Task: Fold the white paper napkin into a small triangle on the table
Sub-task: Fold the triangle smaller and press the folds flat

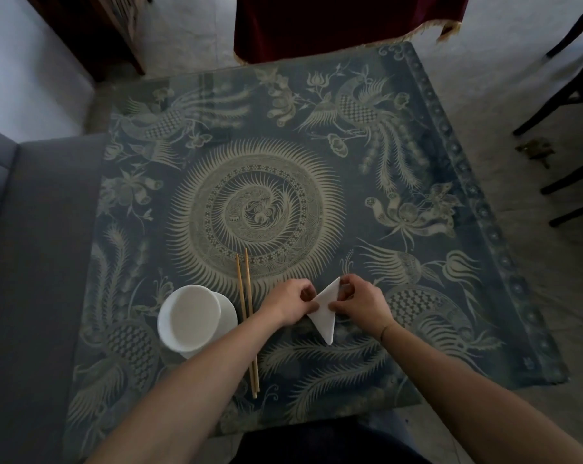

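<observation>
The white paper napkin (324, 313) lies on the patterned blue tablecloth (316, 145) near the front edge, folded into a narrow triangle with one tip pointing toward me. My left hand (291, 304) pinches its left edge. My right hand (358, 303) holds the upper tip and the right edge between thumb and fingers. Parts of the napkin are hidden under both hands.
A white bowl (191, 316) sits on a white saucer left of my hands. A pair of wooden chopsticks (247, 316) lies between the bowl and the napkin. A grey sofa (32, 246) borders the table on the left, dark chair legs (564, 102) stand at the right.
</observation>
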The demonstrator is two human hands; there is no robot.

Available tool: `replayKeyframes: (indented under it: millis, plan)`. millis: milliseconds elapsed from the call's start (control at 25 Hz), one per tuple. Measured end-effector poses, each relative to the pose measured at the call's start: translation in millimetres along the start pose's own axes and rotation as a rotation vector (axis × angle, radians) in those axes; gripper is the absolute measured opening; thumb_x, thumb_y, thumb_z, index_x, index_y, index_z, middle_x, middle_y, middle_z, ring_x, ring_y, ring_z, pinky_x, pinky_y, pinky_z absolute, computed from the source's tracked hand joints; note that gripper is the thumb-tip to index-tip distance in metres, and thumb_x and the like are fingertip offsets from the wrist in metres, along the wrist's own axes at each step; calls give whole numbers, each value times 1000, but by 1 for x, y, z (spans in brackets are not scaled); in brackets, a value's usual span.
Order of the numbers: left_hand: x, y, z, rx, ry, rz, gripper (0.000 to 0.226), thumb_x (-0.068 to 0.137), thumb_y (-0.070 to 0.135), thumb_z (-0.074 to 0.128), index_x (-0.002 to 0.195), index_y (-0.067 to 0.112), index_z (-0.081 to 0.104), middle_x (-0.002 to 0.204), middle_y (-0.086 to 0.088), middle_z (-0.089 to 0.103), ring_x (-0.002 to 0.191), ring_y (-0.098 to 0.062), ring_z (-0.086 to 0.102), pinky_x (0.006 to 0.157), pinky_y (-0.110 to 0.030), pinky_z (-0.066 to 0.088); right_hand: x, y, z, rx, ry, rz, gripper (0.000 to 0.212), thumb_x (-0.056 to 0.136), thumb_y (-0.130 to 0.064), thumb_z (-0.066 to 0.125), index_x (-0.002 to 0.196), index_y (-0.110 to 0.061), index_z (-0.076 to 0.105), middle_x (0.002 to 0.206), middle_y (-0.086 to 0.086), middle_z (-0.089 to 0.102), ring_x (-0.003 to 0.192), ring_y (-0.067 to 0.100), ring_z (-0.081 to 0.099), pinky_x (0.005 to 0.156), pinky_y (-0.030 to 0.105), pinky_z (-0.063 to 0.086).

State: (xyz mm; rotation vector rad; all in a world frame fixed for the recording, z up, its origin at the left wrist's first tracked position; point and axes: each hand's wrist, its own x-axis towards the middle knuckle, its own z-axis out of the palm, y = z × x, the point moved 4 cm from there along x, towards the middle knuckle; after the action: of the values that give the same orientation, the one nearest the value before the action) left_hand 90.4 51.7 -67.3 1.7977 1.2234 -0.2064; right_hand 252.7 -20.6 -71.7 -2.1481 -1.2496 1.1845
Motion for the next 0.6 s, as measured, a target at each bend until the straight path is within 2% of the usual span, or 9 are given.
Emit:
replayKeyframes:
  millis: [80, 160, 320, 440, 600]
  plan:
    - [-3, 1, 0, 65, 13, 50, 14, 86, 29, 72, 98, 23, 68, 93, 5, 66, 91, -16, 63, 78, -34, 51, -1, 0, 6, -42, 5, -12, 27, 68, -22, 82, 85, -24, 61, 79, -10, 62, 76, 11, 61, 66, 29, 51]
    - [-5, 3, -2, 175, 61, 126, 15, 88, 29, 68, 102, 24, 68, 99, 3, 64, 94, -17, 60, 80, -37, 51, -4, 0, 10, -91, 21, -37, 23, 69, -21, 79, 82, -18, 61, 82, -5, 58, 78, 18, 59, 68, 35, 50]
    - [-9, 3, -5, 296, 128, 251, 12, 88, 26, 67, 100, 25, 67, 99, 2, 59, 96, -17, 56, 77, -39, 51, -13, 0, 9, -192, 92, -146, 22, 75, -17, 72, 95, -13, 62, 89, 0, 61, 84, 21, 56, 68, 40, 49]
    - [-16, 2, -2, 369, 161, 344, 8, 87, 23, 68, 95, 23, 65, 94, 3, 59, 95, -17, 56, 72, -38, 51, -25, -6, 8, -284, 156, -314, 17, 75, -14, 72, 88, -17, 61, 90, -2, 61, 86, 21, 54, 62, 40, 48]
    - [-22, -2, 0, 416, 206, 389, 8, 87, 20, 68, 94, 22, 64, 94, 3, 60, 89, -18, 58, 67, -37, 51, -38, -9, 8, -360, 179, -453, 14, 75, -12, 77, 85, -17, 68, 85, 1, 64, 78, 25, 58, 54, 38, 48]
